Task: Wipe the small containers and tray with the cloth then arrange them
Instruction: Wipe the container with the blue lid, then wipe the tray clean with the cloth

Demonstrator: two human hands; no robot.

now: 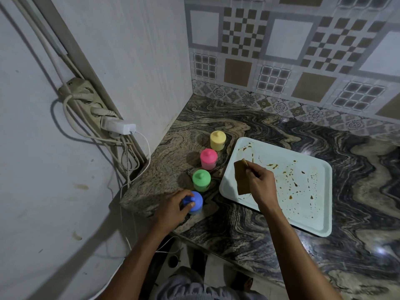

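Note:
Several small lidded containers stand in a row along the counter's left edge: yellow (218, 140) farthest, then pink (208, 158), green (201, 180) and blue (195, 202) nearest. My left hand (173, 207) grips the blue container's lid from the left. A pale blue tray (303, 221) lies to the right of the row, spattered with brown stains. My right hand (260, 184) hovers over the tray's left part and holds a brown cloth (242, 177) that hangs down from the fingers.
The marbled counter (281, 252) ends at a wall corner on the left. A power strip (86, 98) with a white charger (121, 126) and loose cables hangs on the left wall. A patterned tile backsplash (292, 50) rises behind.

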